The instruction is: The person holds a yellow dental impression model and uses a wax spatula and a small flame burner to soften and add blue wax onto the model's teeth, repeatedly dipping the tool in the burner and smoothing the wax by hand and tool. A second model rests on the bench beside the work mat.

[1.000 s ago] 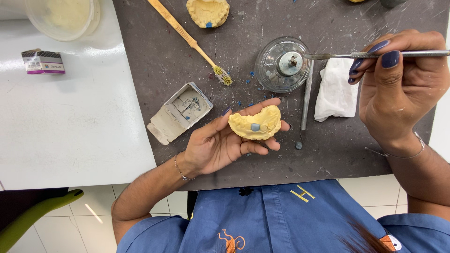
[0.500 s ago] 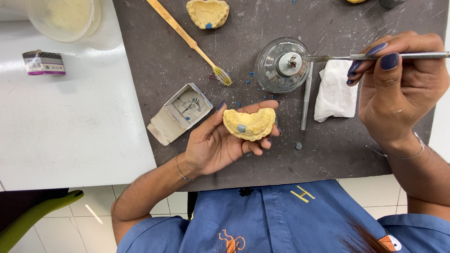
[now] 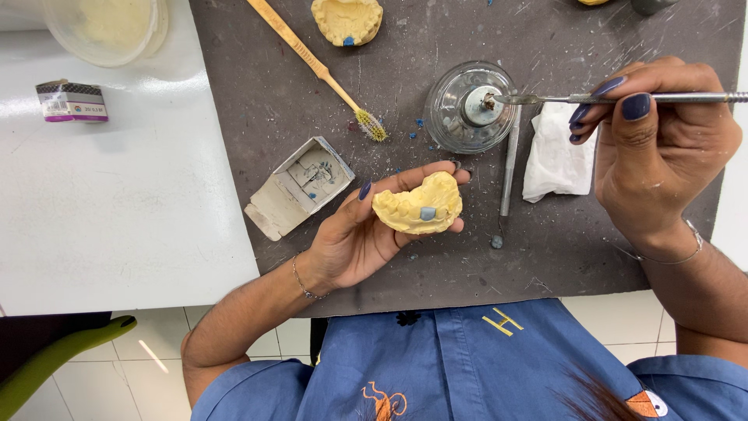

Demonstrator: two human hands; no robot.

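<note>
The left hand (image 3: pixel 354 238) is cupping a yellow horseshoe-shaped dental cast (image 3: pixel 418 206) bearing a small blue patch, its long axis running left-right above the dark mat (image 3: pixel 257 117). The right hand (image 3: pixel 658 148) is pinching a metal instrument (image 3: pixel 623 98), its tip pointing left into a glass burner (image 3: pixel 470 107).

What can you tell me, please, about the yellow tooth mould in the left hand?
The yellow tooth mould is a horseshoe-shaped cast, matt like plaster, with a row of teeth along its arch and one small blue-grey tooth set in front. It lies teeth-up on the fingers of the left hand, thumb against its upper edge, held above the dark mat.
</note>
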